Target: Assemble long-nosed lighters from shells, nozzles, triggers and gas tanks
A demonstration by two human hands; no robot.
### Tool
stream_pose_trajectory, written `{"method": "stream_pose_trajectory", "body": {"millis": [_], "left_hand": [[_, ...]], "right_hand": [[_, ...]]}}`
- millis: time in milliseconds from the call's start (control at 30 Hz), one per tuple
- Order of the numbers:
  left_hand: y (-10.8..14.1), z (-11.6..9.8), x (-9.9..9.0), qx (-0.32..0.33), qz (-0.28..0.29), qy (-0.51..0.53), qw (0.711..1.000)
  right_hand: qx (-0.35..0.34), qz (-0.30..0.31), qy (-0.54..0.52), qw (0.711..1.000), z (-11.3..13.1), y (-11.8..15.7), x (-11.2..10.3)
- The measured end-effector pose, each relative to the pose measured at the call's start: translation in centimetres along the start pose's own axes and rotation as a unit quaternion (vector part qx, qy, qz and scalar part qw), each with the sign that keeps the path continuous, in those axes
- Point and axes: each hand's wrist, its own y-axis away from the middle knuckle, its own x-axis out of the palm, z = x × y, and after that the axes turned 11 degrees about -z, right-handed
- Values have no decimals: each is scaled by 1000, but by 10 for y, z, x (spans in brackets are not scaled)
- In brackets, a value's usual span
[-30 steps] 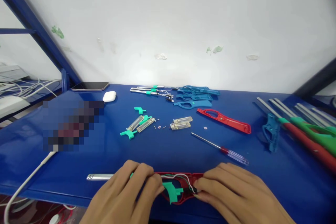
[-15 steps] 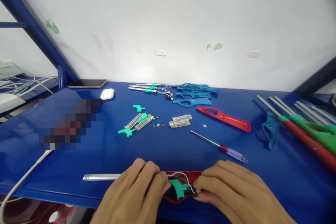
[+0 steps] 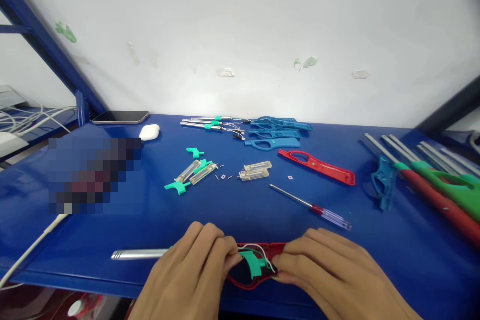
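Observation:
A red lighter half-shell (image 3: 249,286) lies at the front of the blue table, held between both hands. My left hand (image 3: 198,270) grips its left part with the fingers closed, where a silver metal tube (image 3: 140,254) sticks out to the left. My right hand (image 3: 322,270) pinches the shell's right part, the fingertips close to a small black piece (image 3: 270,271) and the end of a white wire (image 3: 258,247). Between the hands a green trigger (image 3: 253,264) sits in the opening of the shell. What lies under the fingers is hidden.
Behind the hands lie a screwdriver (image 3: 311,206), another red half-shell (image 3: 318,167), clear fuel tanks (image 3: 255,175), green triggers (image 3: 178,188) and blue shells (image 3: 275,144). Lighters with metal tubes (image 3: 435,190) are at the right. A phone (image 3: 122,117) and a white case (image 3: 150,132) stand back left.
The view has shifted slightly. My right fingertips have moved a little left along the shell, near the black piece. Both hands keep hold of the shell.

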Motion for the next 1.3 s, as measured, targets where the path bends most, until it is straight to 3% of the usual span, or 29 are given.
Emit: {"method": "stream_pose_trajectory", "body": {"millis": [200,767,1100,1300], "left_hand": [[-9,2,-3,-32,-9,31,999],[-14,0,0,-76,-24,80,994],[-1,4,-2,-26,4,11,1000],[2,-7,0,-36,-35,-14,999]], "right_hand": [[-22,26,4,999,0,-6,-2],[-23,-19,15,999,4,-16,-2],[-25,-6,3,1000,1,-13,-5],[-12,1,8,1000,1,-7,-3]]}}
